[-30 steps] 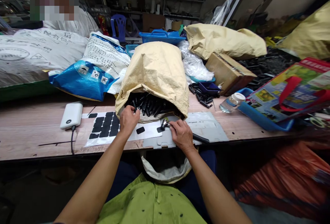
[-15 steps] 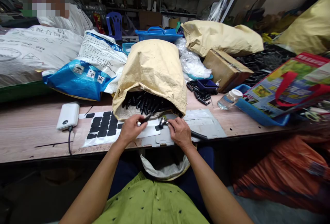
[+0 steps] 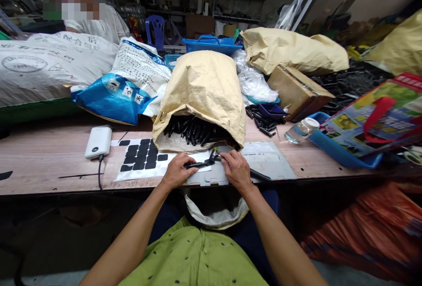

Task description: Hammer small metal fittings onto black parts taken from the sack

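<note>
Left hand [image 3: 178,171]: fingers pinched narrow on a black rod [image 3: 198,164].
Right hand [image 3: 238,169]: closed on a metal-headed tool [image 3: 215,154], head toward the left.
Black rod: between the hands, right end at the tool's head (touching or just beside, cannot tell).
Sack [image 3: 204,81]: tan, on the desk [image 3: 49,158], mouth toward the person, black pieces [image 3: 194,131] inside.
Sheet [image 3: 161,169]: white, bearing black patches, left of the hands.
Power bank [image 3: 99,140]: white, cable attached.
Jar [image 3: 300,131]: clear, white-lidded, beside a blue tray [image 3: 349,156].
</note>
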